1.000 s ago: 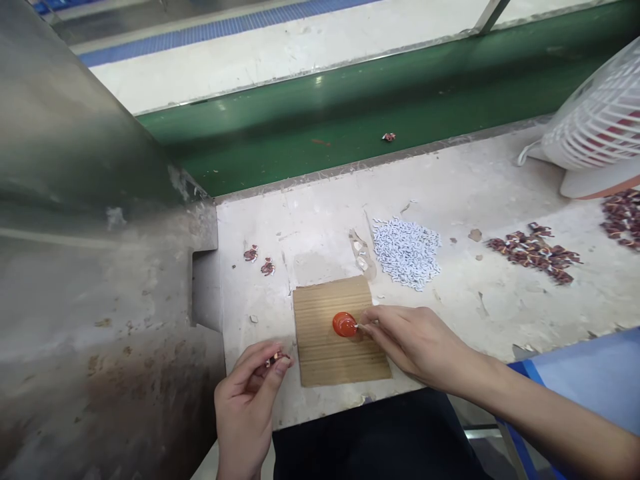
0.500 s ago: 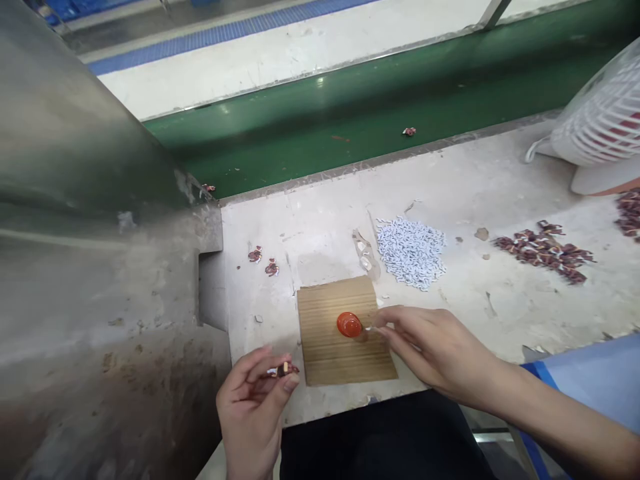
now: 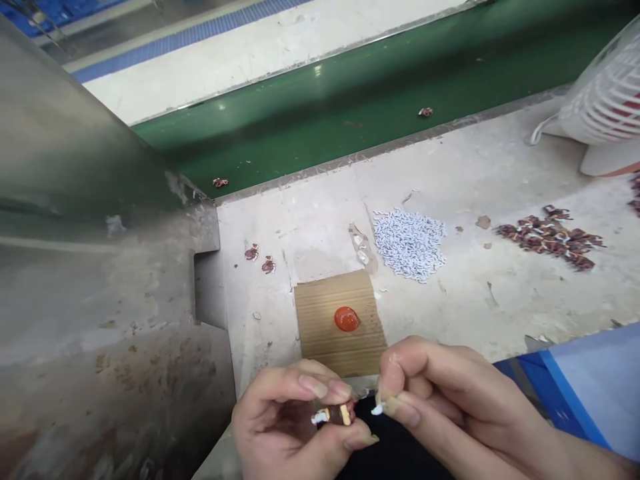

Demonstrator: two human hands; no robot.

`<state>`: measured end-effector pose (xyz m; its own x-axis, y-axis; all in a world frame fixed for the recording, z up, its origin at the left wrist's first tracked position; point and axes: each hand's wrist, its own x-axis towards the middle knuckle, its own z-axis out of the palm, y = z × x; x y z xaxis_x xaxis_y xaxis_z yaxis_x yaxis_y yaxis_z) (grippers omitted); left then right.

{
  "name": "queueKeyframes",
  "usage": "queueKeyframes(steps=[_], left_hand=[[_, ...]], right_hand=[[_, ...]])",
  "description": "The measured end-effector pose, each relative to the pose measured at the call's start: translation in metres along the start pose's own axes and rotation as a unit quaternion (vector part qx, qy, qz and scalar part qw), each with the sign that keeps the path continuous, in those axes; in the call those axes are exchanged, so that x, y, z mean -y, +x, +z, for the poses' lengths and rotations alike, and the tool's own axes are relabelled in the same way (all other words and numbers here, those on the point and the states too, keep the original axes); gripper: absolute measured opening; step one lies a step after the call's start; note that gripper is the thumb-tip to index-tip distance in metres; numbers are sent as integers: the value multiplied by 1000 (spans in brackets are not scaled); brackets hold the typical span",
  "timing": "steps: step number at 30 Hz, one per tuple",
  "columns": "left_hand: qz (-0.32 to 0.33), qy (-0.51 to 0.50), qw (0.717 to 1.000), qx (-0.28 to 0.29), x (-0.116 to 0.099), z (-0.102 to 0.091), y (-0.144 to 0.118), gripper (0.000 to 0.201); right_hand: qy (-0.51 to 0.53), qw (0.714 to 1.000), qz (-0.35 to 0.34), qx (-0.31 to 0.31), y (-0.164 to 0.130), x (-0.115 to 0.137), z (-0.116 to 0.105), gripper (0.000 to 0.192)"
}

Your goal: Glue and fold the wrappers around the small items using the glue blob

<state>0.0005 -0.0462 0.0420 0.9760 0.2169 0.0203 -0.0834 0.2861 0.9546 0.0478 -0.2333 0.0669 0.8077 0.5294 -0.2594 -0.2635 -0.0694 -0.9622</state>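
Observation:
Between thumb and fingers, my left hand (image 3: 295, 423) holds a small figurine (image 3: 337, 414), dark brown with yellow and white parts. Just to its right, my right hand (image 3: 440, 400) pinches a tiny pale piece (image 3: 377, 408); a small gap separates it from the figurine. Both hands hover over the near table edge. Beyond them lies a square of corrugated cardboard (image 3: 320, 350) with a glossy orange-red blob (image 3: 347, 319) on it. A heap of small pale blue-white pieces (image 3: 410, 243) lies behind and to the right.
Two similar figurines (image 3: 269, 265) lie left of the cardboard, and a cluster of them (image 3: 555, 237) at right. A green conveyor belt (image 3: 310, 127) carries others. A metal housing (image 3: 100, 267) walls the left; a white fan (image 3: 605, 100) stands at far right.
My right hand has drawn back from the orange-red blob toward me, carrying the pale piece beside the figurine. My left hand has moved right and closer. Figurines on the belt shifted right.

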Motion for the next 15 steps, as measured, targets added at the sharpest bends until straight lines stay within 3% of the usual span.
queueKeyframes(steps=[8, 15], left_hand=[[-2, 18, 999, -27, -3, 7, -1, 38], [78, -22, 996, -21, 1, 11, 8, 35]], right_hand=[[-57, 997, -44, -36, 11, 5, 6, 43], [-97, 991, -90, -15, 0, -3, 3, 14]])
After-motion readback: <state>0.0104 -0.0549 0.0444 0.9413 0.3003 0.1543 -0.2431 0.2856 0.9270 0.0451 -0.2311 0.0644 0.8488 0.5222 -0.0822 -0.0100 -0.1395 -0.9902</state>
